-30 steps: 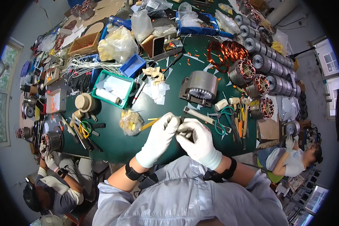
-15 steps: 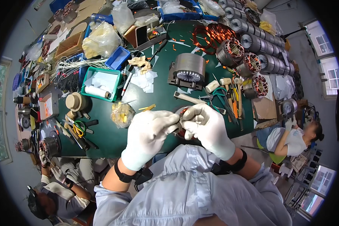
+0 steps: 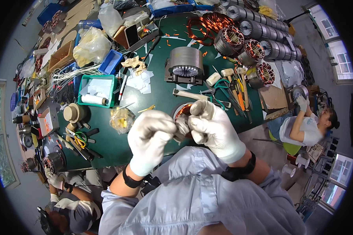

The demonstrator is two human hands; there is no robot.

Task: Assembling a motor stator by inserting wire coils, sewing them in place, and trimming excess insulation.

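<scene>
Both my hands wear white gloves and are held close together over the near edge of the green table. My left hand (image 3: 150,137) is closed, its fingers curled inward and the tips toward my right hand. My right hand (image 3: 213,131) is closed too, thumb and fingers pinched together. What they hold, if anything, is hidden by the fingers. Just beyond and partly beneath them is a ring-shaped stator with copper windings (image 3: 182,111), mostly covered by my hands. A wooden-handled mallet (image 3: 190,95) lies past it.
A metal stator housing (image 3: 185,62) stands on the green table (image 3: 153,100). Pliers and several hand tools (image 3: 237,92) lie to the right, near wound stators (image 3: 261,74). Left are a bag of yellow pieces (image 3: 121,118) and a green tray (image 3: 81,94). Co-workers sit at both sides.
My left hand has curled its fingers more and drawn slightly down and left. The stator's copper windings show more between my hands. The view has shifted, so the table things sit further left.
</scene>
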